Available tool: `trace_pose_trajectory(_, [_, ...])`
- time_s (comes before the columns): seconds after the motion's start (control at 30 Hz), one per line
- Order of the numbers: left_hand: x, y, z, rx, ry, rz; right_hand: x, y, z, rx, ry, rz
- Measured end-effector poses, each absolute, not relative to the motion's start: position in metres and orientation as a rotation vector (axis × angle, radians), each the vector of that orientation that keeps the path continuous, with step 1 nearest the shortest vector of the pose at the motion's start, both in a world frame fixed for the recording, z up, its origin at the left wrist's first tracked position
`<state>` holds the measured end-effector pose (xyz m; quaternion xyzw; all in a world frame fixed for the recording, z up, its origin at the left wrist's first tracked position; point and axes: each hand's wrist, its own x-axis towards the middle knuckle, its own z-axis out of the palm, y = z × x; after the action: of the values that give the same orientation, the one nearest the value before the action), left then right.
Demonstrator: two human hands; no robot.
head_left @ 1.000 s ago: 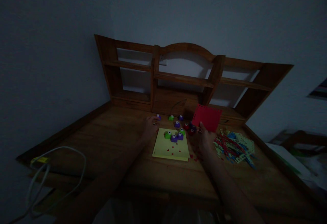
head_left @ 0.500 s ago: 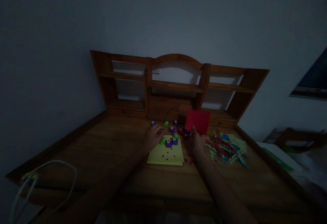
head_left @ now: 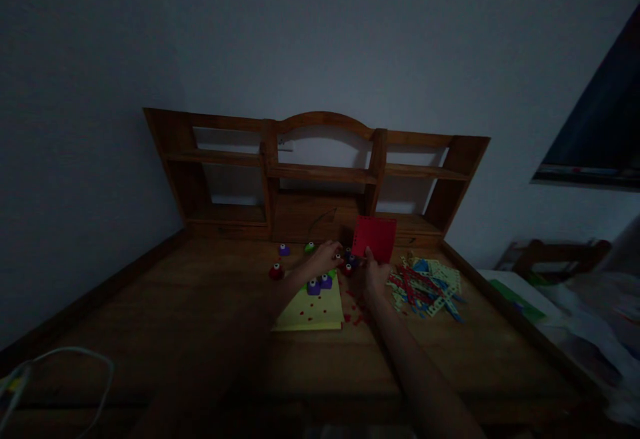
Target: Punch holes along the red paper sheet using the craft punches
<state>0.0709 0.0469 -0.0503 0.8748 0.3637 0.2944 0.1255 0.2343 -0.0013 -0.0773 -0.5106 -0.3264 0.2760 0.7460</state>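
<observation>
My right hand (head_left: 375,272) pinches the lower edge of a red sheet of paper (head_left: 376,237), held upright with small holes along its left and top edges. My left hand (head_left: 323,260) reaches over the table, its fingers apart beside a cluster of small craft punches; a dark red punch (head_left: 349,269) sits just right of the fingertips. Two purple punches (head_left: 313,286) rest on a pad of yellow paper (head_left: 310,315) with red cut-outs scattered on it. Another red punch (head_left: 276,271) stands left of my left forearm.
Behind stand a purple punch (head_left: 284,250), a green punch (head_left: 309,247) and a wooden shelf unit (head_left: 320,172). Punched paper strips (head_left: 427,285) in red, blue and pale yellow are heaped at right. A white cable (head_left: 75,350) lies at the lower left.
My left hand has moved right, toward the punches near the red sheet. The red punch at left now shows. My view has turned slightly right; my right hand still holds the sheet.
</observation>
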Motion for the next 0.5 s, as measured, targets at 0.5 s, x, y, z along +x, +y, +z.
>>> trace_pose_trajectory(0.5, [0.084,0.057,-0.051,2.693,0.984,0.761,0.237,0.005,-0.075,-1.062,-0.614,0.556])
